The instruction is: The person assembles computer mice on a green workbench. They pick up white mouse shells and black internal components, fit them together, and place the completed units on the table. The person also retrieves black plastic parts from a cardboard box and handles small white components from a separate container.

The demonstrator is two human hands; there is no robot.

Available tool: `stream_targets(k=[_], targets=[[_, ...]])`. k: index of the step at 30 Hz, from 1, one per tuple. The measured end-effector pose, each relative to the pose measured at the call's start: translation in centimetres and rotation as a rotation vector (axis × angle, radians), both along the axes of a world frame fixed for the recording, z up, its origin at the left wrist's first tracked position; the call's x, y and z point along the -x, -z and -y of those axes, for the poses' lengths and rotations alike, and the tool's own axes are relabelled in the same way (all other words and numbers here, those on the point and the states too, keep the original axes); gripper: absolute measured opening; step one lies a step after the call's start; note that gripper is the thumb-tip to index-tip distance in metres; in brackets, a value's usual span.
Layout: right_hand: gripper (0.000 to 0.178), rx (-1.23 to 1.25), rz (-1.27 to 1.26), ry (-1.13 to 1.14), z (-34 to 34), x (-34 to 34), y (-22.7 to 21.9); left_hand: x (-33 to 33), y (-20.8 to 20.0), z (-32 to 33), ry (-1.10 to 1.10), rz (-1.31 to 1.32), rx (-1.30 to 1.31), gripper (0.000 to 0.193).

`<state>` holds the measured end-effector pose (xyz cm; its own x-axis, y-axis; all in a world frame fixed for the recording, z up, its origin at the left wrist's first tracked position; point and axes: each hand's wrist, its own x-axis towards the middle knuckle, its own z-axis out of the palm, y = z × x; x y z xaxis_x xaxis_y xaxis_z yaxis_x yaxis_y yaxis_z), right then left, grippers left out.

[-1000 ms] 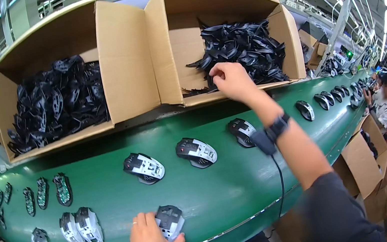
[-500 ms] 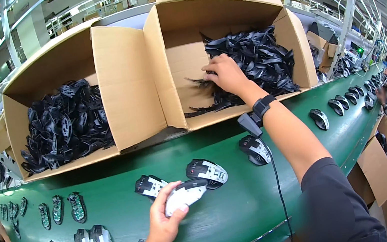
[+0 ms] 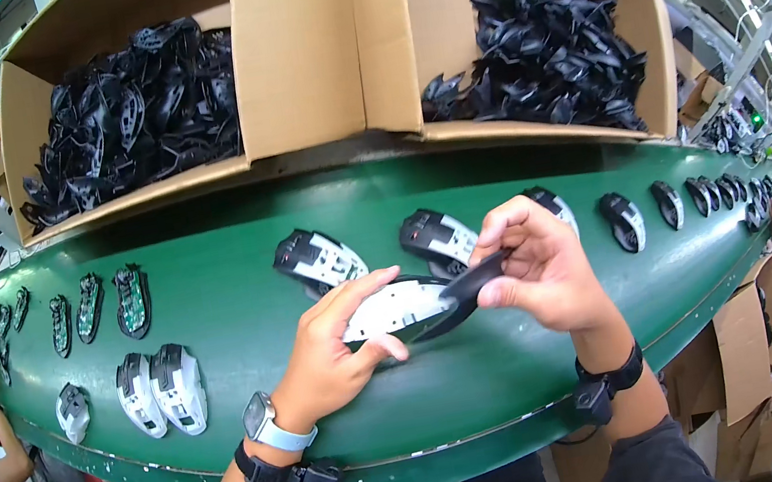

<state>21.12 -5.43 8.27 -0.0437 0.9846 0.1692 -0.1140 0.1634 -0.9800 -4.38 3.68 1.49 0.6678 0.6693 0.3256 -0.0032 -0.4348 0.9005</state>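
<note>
My left hand [image 3: 331,353] is closed around a partly assembled computer mouse [image 3: 395,308], its white side turned up. Pinched between the thumb and fingers of my right hand [image 3: 552,270] is a thin curved black plastic side piece [image 3: 475,279], held at the right end of the mouse; whether it is seated there I cannot tell. Just beyond my hands, black-and-white mouse bodies lie on the green belt: one mouse body [image 3: 320,257] past my left fingers, another mouse body [image 3: 441,236] between the hands, and a third partly hidden behind my right hand.
Two cardboard boxes hold heaps of black plastic parts, a left heap [image 3: 135,119] and a right heap [image 3: 559,57]. Circuit-board pieces [image 3: 132,299] and white mouse shells [image 3: 177,387] lie left on the green belt [image 3: 266,442]. More mice [image 3: 623,222] line the right. People sit at both ends.
My right hand has come out of the right box with a black side piece and is now at the mouse. My left hand has turned the mouse. The view has tipped downward.
</note>
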Motion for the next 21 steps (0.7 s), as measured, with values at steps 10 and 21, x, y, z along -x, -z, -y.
stream_targets(k=[10,21], targets=[[0.030,-0.275,0.587,0.131,-0.7,3.1,3.7,0.0,-0.2,0.1,-0.043,-0.151,-0.343,0.088],[0.040,-0.291,0.651,0.154,-0.4,4.0,3.4,0.4,-1.1,0.6,-0.108,-0.270,-0.438,0.089]])
